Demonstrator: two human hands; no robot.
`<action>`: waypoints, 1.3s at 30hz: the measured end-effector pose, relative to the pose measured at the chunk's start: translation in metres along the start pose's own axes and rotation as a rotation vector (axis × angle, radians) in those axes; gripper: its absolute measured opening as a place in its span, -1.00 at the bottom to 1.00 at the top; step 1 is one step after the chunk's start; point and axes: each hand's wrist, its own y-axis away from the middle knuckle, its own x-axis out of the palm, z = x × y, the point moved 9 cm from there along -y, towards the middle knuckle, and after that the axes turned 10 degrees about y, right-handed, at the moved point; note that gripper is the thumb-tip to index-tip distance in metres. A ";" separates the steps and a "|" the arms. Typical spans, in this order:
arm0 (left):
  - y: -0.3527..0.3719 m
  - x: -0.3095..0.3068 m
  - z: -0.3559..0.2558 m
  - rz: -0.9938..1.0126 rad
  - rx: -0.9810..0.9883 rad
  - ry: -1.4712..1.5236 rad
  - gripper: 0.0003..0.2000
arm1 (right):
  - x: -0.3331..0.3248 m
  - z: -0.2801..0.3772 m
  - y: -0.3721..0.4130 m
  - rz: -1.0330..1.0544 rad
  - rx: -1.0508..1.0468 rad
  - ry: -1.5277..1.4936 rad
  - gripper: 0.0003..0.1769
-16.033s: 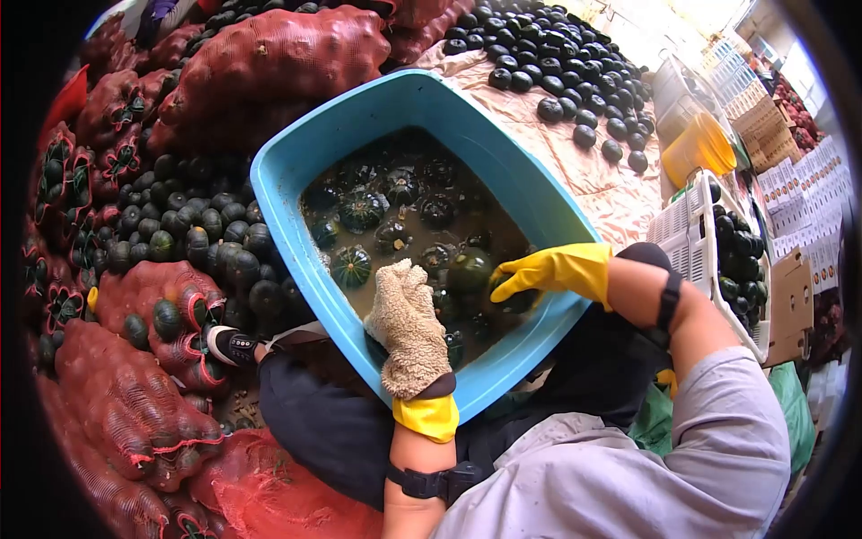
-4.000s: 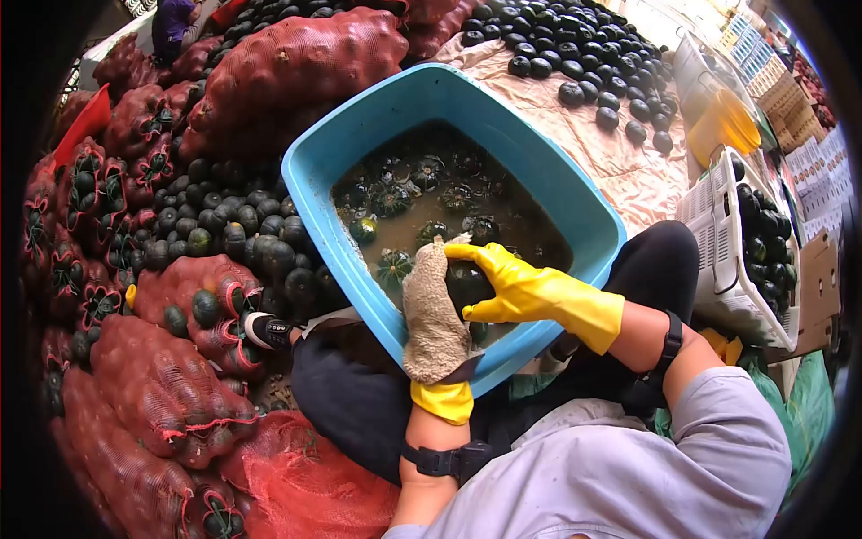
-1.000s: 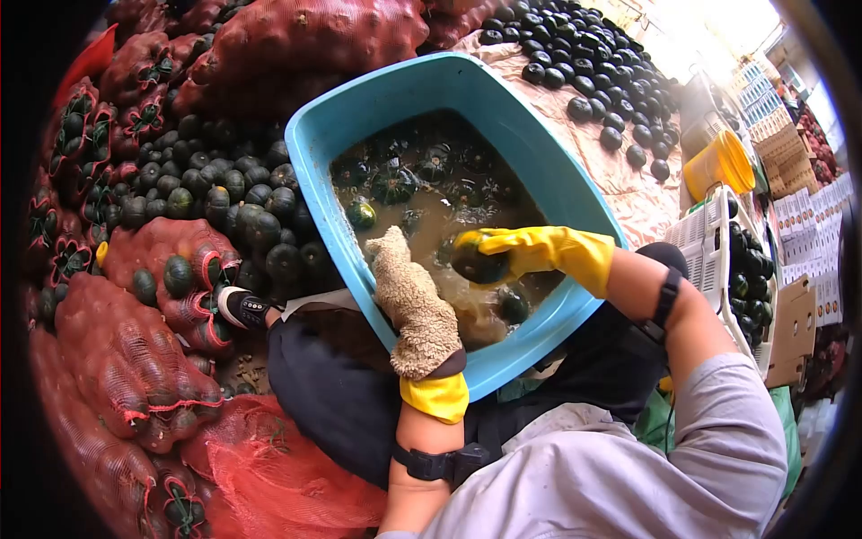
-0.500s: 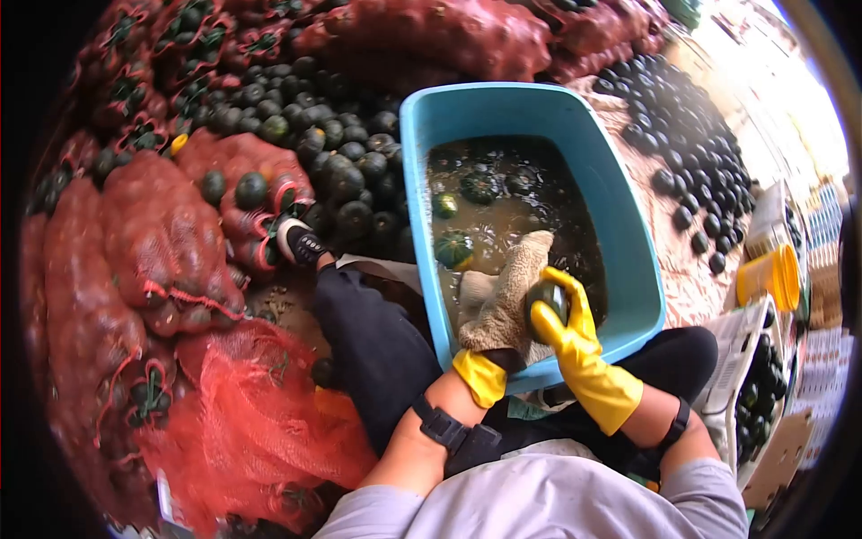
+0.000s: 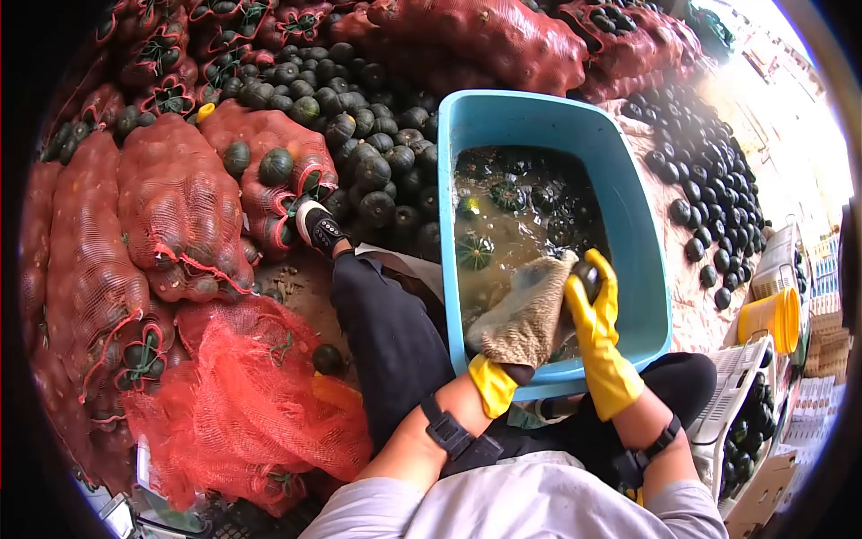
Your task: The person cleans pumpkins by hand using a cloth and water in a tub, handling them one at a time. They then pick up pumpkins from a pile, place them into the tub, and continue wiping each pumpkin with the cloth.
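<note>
My right hand (image 5: 593, 319), in a yellow rubber glove, is closed around a small dark green squash (image 5: 588, 277) over the right part of a blue tub (image 5: 639, 260). A brown, wet-looking cloth (image 5: 525, 314) covers my left hand (image 5: 494, 386); only the yellow glove cuff shows, and the fingers are hidden. The cloth's upper end touches or nearly touches the squash. Murky water (image 5: 489, 229) fills the lower part of the tub. Several squashes float in it, among them a striped green one (image 5: 474, 251) near the left wall.
Red mesh sacks of squashes (image 5: 184, 207) crowd the left and back. A pile of squashes (image 5: 373, 171) lies behind my outstretched leg (image 5: 395, 310). More dark squashes (image 5: 709, 198) cover a sheet on the right, near a yellow bucket (image 5: 769, 321) and a white crate (image 5: 727, 395).
My right hand and the squash have shifted right and slightly up in view. The cloth has tilted further right, its end now beside the squash. The whole view has shifted a little.
</note>
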 end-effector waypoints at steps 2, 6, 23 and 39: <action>0.004 0.000 0.015 -0.017 -0.033 0.200 -0.37 | 0.013 0.012 0.020 0.323 -0.179 -0.274 -0.37; 0.012 -0.014 0.003 0.021 -0.049 -0.122 -0.36 | 0.002 -0.007 -0.005 0.100 -0.138 0.159 -0.54; 0.007 -0.037 -0.003 -0.097 0.035 -0.150 -0.54 | 0.003 0.050 0.014 0.648 0.190 0.133 -0.33; 0.024 -0.031 0.063 -0.164 -0.068 -0.014 -0.55 | 0.034 -0.008 0.027 0.460 0.387 -0.448 -0.28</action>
